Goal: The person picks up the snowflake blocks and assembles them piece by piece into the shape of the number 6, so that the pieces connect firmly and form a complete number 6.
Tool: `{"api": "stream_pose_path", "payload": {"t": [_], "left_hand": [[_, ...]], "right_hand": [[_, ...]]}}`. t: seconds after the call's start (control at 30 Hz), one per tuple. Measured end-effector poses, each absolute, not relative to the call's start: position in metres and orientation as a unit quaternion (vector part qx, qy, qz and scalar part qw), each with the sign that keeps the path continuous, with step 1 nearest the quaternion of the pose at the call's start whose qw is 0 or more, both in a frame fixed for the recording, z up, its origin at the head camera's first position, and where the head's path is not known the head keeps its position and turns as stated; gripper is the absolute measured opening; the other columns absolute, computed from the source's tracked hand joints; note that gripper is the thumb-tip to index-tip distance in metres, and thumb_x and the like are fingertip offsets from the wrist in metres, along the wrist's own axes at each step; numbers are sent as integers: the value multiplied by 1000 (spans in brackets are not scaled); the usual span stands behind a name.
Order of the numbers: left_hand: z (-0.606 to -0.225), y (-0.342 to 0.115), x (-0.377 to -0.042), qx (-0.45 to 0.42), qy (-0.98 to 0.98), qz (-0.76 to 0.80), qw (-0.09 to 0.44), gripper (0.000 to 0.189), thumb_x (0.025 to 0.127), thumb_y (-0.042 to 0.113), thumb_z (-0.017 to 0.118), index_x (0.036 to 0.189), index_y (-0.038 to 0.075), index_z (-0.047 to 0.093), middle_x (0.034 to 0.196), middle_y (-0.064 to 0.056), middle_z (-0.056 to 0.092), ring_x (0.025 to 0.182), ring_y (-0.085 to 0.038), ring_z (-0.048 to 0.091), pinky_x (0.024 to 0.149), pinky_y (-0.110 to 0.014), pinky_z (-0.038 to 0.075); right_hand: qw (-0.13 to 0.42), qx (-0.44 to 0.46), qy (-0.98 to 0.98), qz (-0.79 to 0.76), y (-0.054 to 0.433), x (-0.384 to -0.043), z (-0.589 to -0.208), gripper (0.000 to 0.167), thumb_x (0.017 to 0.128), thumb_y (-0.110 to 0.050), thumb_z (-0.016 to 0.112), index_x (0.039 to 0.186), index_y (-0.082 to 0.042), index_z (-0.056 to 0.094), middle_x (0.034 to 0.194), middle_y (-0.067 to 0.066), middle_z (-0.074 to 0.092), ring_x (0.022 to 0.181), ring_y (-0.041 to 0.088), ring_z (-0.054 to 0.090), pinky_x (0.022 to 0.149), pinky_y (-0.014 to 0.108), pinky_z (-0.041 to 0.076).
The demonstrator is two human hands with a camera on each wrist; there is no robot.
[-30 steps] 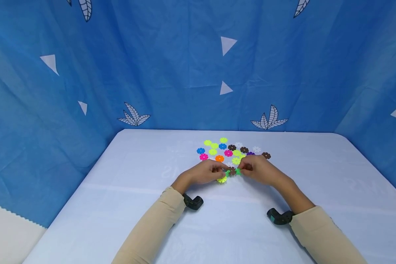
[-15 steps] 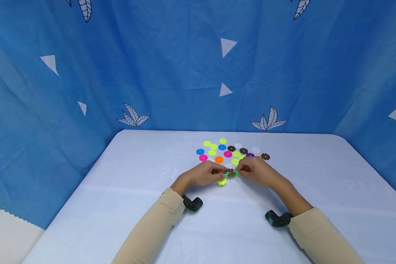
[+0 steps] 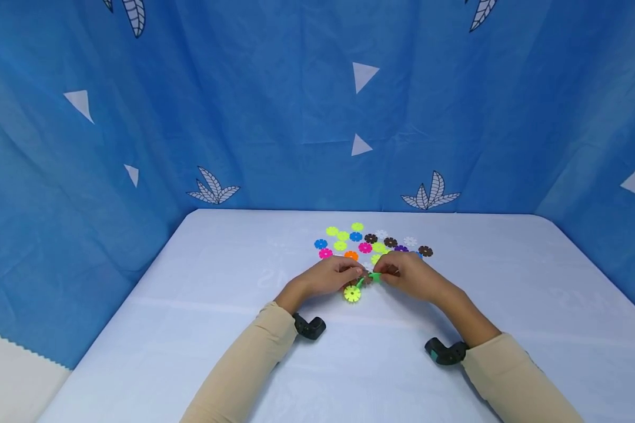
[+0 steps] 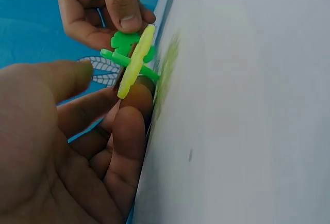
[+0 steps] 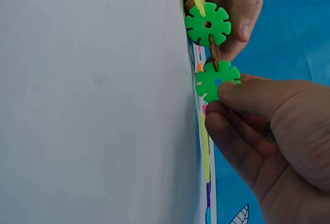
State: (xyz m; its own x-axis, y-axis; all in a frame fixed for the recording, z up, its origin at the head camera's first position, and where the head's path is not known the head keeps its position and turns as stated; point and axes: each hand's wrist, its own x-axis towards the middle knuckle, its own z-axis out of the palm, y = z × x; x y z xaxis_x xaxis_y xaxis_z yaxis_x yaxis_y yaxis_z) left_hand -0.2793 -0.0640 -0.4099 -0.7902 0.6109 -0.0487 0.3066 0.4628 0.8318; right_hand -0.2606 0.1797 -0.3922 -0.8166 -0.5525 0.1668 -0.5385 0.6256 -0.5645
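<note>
Both hands point(image 3: 323, 277) point(image 3: 415, 275) hold linked notched discs point(image 5: 216, 28), bright green, brown and yellow.

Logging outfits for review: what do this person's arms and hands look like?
The left hand and right hand are ungloved. The left sleeve and right sleeve are beige. The left wrist device and right wrist device are black and bent, the latter with a teal patch.

Two green discs point(image 5: 217, 24), two pink discs point(image 3: 362, 248) (plus one orange disc point(image 3: 351, 257))
</note>
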Motion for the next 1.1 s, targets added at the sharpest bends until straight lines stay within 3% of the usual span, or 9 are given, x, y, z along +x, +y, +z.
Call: {"api": "stream_pose_path", "payload": {"t": [0.3,0.5,0.83,1.1], "left_hand": [[-411,-60,-277,270,849,425,158,19,104,20,59,114,13,74,89,4,67,81,-13,56,73,-27,47],[-412,-60,-277,255,855,423,159,19,103,18,59,113,13,74,91,5,67,85,-14,56,76,-29,48],[-411,-63,-279,258,851,430,157,21,103,16,56,114,14,74,89,3,67,84,-15,56,76,-28,47],[-413,-63,-279,259,848,436,156,20,103,15,58,114,13,74,92,4,67,86,-15,57,78,-29,49]], "right_hand": [[20,-294,902,-314,182,-261,-393,20,89,3,74,106,-7,73,97,-1,70,88,17,65,79,34,56],[-4,-224,941,-254,200,-266,-394,17,90,-5,75,107,-5,74,98,3,69,90,21,63,82,42,55],[-21,-103,973,-207,220,-272,-397,37,96,-12,69,128,5,65,114,25,58,107,41,60,94,58,48],[-17,-63,973,-223,221,-271,-396,15,96,-6,66,107,5,67,102,21,57,95,36,58,87,54,50]]}}
